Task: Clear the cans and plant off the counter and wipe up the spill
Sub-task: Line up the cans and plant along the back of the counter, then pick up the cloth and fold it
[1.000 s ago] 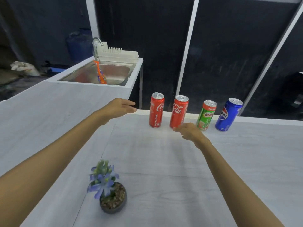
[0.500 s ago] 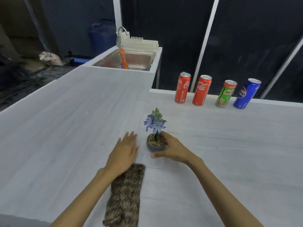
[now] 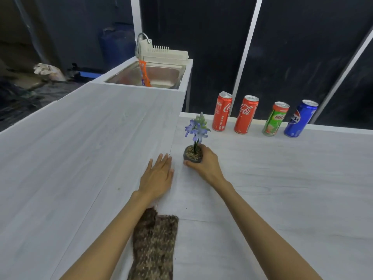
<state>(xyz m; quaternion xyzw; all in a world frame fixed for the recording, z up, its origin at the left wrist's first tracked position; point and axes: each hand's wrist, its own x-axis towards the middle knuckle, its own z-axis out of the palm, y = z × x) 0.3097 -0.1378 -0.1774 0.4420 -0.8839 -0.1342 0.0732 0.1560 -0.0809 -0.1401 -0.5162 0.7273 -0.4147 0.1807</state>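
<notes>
Both forearms bare, no sleeves, rings or watch on left hand [image 3: 156, 179] or right hand [image 3: 205, 164]

Four cans [image 3: 222, 112], one plant [image 3: 194, 142], one cloth [image 3: 155, 245]

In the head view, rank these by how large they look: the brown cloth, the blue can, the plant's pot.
1. brown cloth, by far the largest, though it lies nearest the camera.
2. blue can.
3. plant's pot, partly covered by the right hand, so its rank against the can is unsure.

Right hand [image 3: 205, 164] grips potted plant [image 3: 193, 152] on counter [image 3: 282, 178].
</notes>
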